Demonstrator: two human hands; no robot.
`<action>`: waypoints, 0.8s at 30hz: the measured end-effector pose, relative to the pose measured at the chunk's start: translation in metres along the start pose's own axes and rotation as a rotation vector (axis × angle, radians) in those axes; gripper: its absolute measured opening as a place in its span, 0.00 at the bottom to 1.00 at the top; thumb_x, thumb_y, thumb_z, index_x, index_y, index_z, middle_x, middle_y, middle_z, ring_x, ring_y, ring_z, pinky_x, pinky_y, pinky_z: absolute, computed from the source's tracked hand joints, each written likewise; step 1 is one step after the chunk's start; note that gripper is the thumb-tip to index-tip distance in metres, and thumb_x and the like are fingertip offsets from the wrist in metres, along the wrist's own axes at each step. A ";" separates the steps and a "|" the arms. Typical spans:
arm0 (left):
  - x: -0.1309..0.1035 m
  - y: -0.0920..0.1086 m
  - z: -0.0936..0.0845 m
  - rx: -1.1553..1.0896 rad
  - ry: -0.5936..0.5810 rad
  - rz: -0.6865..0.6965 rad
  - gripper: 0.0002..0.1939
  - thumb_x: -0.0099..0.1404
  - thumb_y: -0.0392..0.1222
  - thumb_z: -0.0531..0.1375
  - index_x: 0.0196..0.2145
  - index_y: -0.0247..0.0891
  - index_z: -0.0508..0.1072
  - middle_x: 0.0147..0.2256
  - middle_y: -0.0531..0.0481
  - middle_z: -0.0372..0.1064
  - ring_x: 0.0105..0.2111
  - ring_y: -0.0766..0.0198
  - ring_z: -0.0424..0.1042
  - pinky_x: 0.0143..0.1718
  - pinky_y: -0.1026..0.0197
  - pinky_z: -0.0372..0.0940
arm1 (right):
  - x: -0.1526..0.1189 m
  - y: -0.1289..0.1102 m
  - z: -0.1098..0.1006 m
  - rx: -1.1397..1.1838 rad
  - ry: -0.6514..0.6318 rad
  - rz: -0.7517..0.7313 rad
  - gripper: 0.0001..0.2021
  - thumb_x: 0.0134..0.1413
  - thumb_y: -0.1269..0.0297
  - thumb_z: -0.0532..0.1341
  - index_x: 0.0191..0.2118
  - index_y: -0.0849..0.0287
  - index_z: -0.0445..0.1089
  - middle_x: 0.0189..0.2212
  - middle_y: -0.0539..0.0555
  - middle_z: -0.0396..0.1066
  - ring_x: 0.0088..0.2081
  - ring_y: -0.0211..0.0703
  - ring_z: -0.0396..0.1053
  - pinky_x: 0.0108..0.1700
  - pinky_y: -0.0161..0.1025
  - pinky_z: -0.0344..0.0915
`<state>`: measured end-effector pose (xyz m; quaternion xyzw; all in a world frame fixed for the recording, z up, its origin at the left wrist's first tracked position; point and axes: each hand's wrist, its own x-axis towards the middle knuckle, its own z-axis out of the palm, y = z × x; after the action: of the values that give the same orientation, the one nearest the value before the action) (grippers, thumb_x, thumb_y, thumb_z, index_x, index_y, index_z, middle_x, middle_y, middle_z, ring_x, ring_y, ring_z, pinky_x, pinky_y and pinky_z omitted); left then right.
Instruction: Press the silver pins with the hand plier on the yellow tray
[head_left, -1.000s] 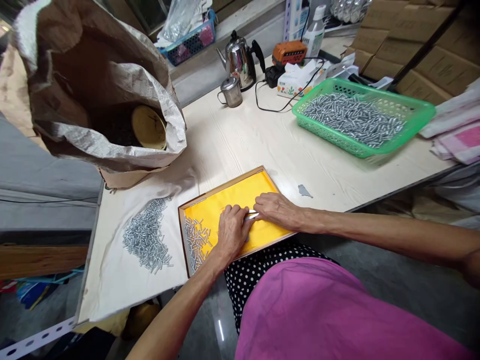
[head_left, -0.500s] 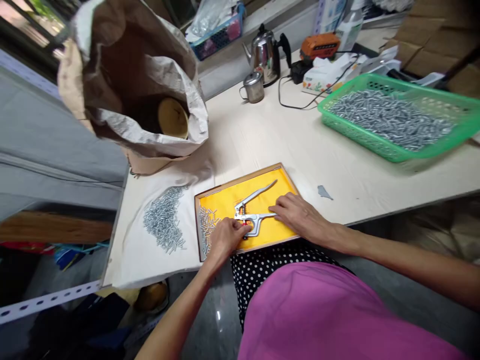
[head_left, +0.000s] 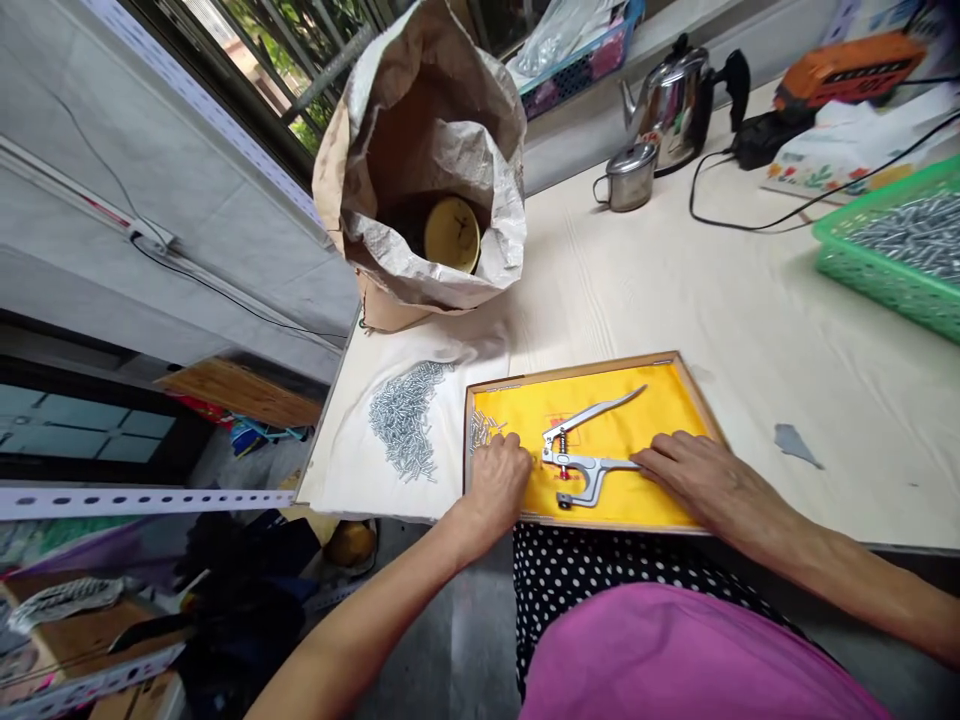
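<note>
Silver hand pliers (head_left: pixel 592 466) with a spring lie in a shallow yellow-lined tray (head_left: pixel 585 373), handles pointing right. My right hand (head_left: pixel 694 472) has its fingers closed on the end of the lower handle. Over the tray's left part is my left hand (head_left: pixel 501 478), fingers curled down by the small metal pins (head_left: pixel 484 428); what its fingertips hold, if anything, is hidden. A larger heap of similar pins (head_left: pixel 407 418) rests on white cloth just left of the tray.
An open paper sack (head_left: pixel 435 170) with a round yellow object inside stands behind the pin heap. Farther right are a metal cup (head_left: pixel 631 178), a kettle (head_left: pixel 671 105), a cable and a green basket (head_left: pixel 892 285) of metal parts. A grey scrap (head_left: pixel 795 443) lies right of the tray.
My left hand has moved left from the pliers' jaws to the pins in the tray. My right hand stays at the handle. The view has shifted left.
</note>
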<state>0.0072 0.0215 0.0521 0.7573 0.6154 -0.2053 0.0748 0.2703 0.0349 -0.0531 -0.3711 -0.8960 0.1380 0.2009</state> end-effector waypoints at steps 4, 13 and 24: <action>0.006 -0.053 -0.007 -0.112 0.018 -0.209 0.11 0.68 0.42 0.57 0.39 0.39 0.79 0.43 0.44 0.73 0.39 0.57 0.74 0.35 0.60 0.64 | -0.002 0.002 0.004 -0.013 0.008 0.014 0.11 0.67 0.68 0.50 0.39 0.55 0.69 0.33 0.55 0.67 0.34 0.46 0.63 0.37 0.43 0.59; 0.065 -0.164 0.029 -0.065 0.206 -0.575 0.16 0.71 0.39 0.50 0.43 0.34 0.77 0.47 0.38 0.71 0.41 0.54 0.73 0.35 0.59 0.58 | 0.001 -0.002 0.001 -0.001 0.056 0.028 0.10 0.67 0.64 0.52 0.37 0.53 0.69 0.32 0.55 0.68 0.33 0.46 0.65 0.37 0.43 0.59; 0.075 -0.173 0.022 -0.105 0.208 -0.555 0.12 0.65 0.36 0.53 0.36 0.33 0.77 0.43 0.38 0.74 0.39 0.54 0.73 0.36 0.60 0.58 | 0.008 -0.005 -0.007 -0.042 -0.001 0.031 0.12 0.69 0.64 0.51 0.38 0.57 0.69 0.32 0.54 0.66 0.35 0.45 0.64 0.38 0.42 0.56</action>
<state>-0.1523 0.1212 0.0260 0.5721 0.8131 -0.1071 -0.0085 0.2652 0.0376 -0.0433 -0.3889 -0.8930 0.1223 0.1906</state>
